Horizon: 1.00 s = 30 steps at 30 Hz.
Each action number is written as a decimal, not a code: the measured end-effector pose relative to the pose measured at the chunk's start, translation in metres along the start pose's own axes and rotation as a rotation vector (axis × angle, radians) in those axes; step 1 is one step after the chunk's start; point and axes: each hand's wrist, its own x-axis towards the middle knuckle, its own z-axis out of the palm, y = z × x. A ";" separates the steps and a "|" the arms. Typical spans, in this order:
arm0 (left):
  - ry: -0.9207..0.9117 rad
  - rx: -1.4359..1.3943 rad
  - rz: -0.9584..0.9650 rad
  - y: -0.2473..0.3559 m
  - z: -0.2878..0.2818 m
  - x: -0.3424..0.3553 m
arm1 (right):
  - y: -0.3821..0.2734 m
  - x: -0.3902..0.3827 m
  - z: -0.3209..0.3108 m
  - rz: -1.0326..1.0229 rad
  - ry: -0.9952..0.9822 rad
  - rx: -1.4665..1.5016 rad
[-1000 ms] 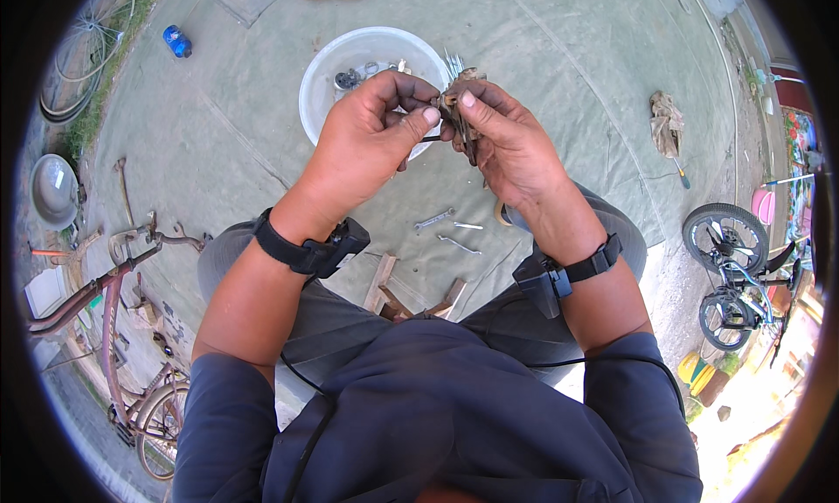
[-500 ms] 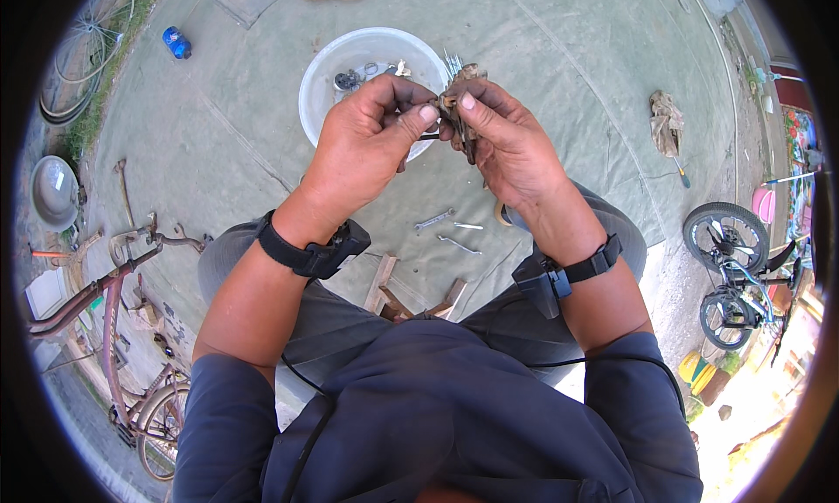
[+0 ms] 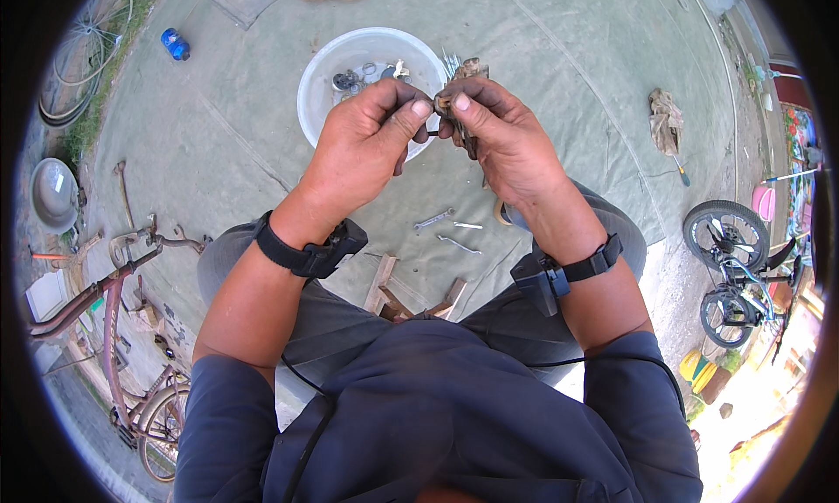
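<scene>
Over the basin's right side, my right hand [image 3: 516, 149] is closed round a grimy, brown-black metal part [image 3: 470, 70], which sticks out past my fingers at the top. My left hand [image 3: 363, 145] meets it from the left, thumb and forefinger pinched close to the part's edge. What sits in that pinch is too small and hidden to make out. A short dark rod [image 3: 432, 134] shows between the two hands, below the thumbs. Behind my hands stands a pale plastic basin [image 3: 308, 92] on the ground, with dark round parts [image 3: 346, 80] and other small pieces in it.
Wrenches [image 3: 433, 219] lie on the green ground sheet [image 3: 262, 110] between my knees, near a wooden frame [image 3: 384, 284]. An old bicycle [image 3: 114, 319] is at left, a small-wheeled bike [image 3: 725, 267] at right. A blue can [image 3: 176, 44] and a crumpled rag [image 3: 665, 123] lie farther out.
My left thumb and fingertips have shifted slightly left and up, a little away from the part. The right hand has barely moved and keeps its grip.
</scene>
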 end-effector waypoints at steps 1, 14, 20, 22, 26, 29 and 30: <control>-0.001 0.010 -0.002 0.000 0.000 0.000 | 0.000 0.000 0.000 -0.004 0.007 -0.010; -0.059 0.003 -0.004 0.000 0.004 -0.002 | 0.001 0.000 0.002 0.028 0.000 0.059; -0.039 0.015 -0.027 0.000 0.006 -0.003 | 0.003 0.000 0.004 0.016 0.013 0.065; -0.026 -0.014 -0.071 0.000 0.007 -0.004 | 0.004 0.001 0.004 0.005 0.000 0.036; -0.064 -0.237 -0.211 0.002 0.006 -0.002 | 0.003 0.000 0.004 0.010 -0.003 0.017; -0.079 -0.345 -0.251 0.002 0.005 0.001 | 0.002 -0.001 0.004 -0.017 -0.007 -0.027; -0.084 -0.339 -0.248 0.002 0.005 0.001 | 0.002 0.000 0.003 -0.012 -0.004 -0.030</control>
